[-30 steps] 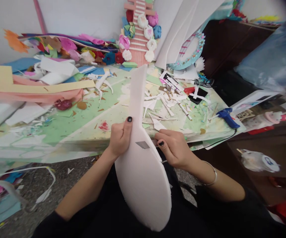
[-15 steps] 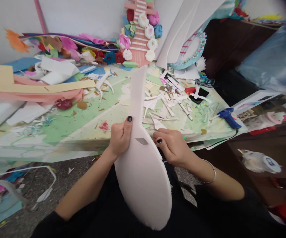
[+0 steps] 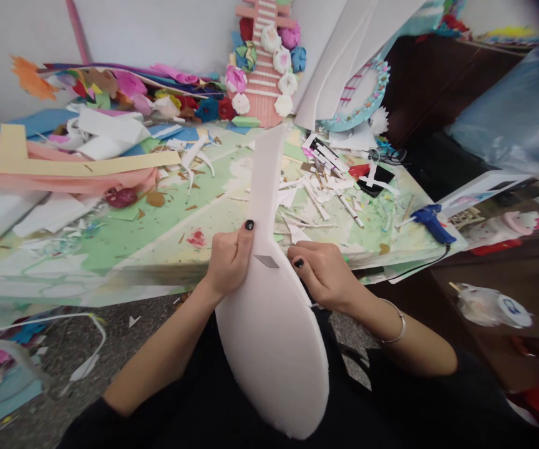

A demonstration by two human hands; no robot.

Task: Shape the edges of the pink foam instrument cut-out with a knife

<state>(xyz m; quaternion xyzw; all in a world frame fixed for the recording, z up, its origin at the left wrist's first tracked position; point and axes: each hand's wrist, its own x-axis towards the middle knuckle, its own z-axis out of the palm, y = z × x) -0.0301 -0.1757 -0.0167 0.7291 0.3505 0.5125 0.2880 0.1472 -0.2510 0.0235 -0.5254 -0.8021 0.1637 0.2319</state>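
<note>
A white foam-board cutout [image 3: 274, 349], with a rounded body and a long straight neck, slants up from my lap to the table edge. My left hand [image 3: 229, 259] is closed on its left edge where neck meets body, thumb on the front face. A small grey diamond-shaped mark [image 3: 266, 261] shows beside that thumb. My right hand [image 3: 323, 274] is closed in a pinch, right against the cutout's right edge below the neck. What its fingers hold, if anything, is hidden. Along that edge the board's white thickness shows, with a small step near my right hand.
The table [image 3: 223, 212] carries paper scraps and several markers [image 3: 328, 156]. A blue glue gun [image 3: 433, 223] lies at its right corner. Behind stands a pink guitar-like model [image 3: 264, 68] with paper flowers. Coloured paper [image 3: 124, 165] is piled on the left.
The cutout's neck has tipped slightly to the right, and its body has shifted a little right too. My left hand has moved slightly with it; my right hand has barely moved.
</note>
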